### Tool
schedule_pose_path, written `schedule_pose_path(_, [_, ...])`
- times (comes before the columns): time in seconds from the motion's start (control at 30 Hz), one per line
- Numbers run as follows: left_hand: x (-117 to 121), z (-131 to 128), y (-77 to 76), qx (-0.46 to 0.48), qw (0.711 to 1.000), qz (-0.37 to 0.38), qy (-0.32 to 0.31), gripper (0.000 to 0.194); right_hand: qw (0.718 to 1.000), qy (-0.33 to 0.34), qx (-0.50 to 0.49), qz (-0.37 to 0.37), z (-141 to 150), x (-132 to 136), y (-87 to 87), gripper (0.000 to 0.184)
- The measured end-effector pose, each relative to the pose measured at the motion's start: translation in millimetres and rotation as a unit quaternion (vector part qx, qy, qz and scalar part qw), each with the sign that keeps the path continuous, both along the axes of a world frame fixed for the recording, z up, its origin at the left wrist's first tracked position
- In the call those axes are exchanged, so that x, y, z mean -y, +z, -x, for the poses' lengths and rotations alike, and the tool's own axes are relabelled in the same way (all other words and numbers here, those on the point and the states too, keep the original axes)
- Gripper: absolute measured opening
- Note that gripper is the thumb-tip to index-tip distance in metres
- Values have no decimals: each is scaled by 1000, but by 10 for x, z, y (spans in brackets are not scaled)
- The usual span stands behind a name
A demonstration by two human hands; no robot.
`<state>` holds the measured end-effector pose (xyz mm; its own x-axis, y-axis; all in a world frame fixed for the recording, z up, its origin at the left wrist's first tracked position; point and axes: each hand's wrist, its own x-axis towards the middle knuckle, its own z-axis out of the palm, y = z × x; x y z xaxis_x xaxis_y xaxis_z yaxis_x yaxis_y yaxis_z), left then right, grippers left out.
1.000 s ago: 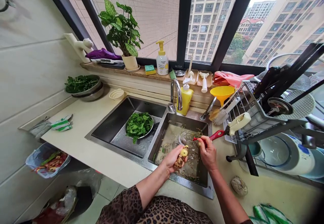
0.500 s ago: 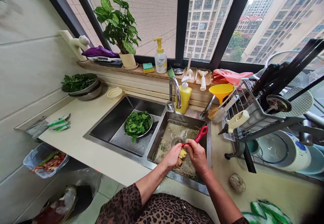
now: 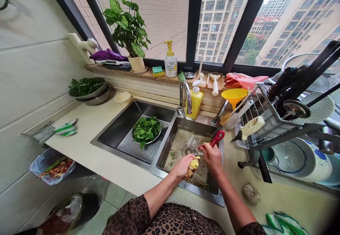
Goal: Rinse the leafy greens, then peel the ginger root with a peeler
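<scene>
Over the right sink basin [image 3: 174, 136], my left hand [image 3: 183, 166] is closed around a piece of ginger [image 3: 194, 164]. Its upper part is pale yellow and bare of skin, while the lower end is brown and knobbly. A red-handled peeler [image 3: 218, 138] is gripped in my right hand [image 3: 213, 158], its handle pointing up and right. The peeler's head is mostly hidden by my fingers and sits a little apart from the ginger. Shallow cloudy water with peel scraps lies in the basin below.
A bowl of leafy greens [image 3: 147, 130] sits in the left basin [image 3: 114, 130]. The faucet [image 3: 188, 98] rises behind the divider. To the right are a dish rack [image 3: 261, 121] and a brownish lump [image 3: 251, 193] on the counter. A lined waste bin [image 3: 53, 178] hangs at the left.
My right hand has drawn the peeler away to the right from the ginger. The pale part of the ginger shows more fully now. The view has shifted slightly.
</scene>
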<state>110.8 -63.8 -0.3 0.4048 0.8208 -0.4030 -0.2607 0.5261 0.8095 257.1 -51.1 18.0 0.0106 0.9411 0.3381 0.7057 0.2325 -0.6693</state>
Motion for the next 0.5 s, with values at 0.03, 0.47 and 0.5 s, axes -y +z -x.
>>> schedule_pose_path(0.03, [-5,6,2,19,999,32,0,25,999,-22,-25,-4,-7,3,4,19])
schedule_pose_path(0.47, [-25,20,0,139,978,138,-72,25,998,-33,-44,-17,1,50,-8,23])
schedule_pose_path(0.5, [-21,11,10,120,983,127,-57,25,998,-31,-57,-15,-10,42,1,23])
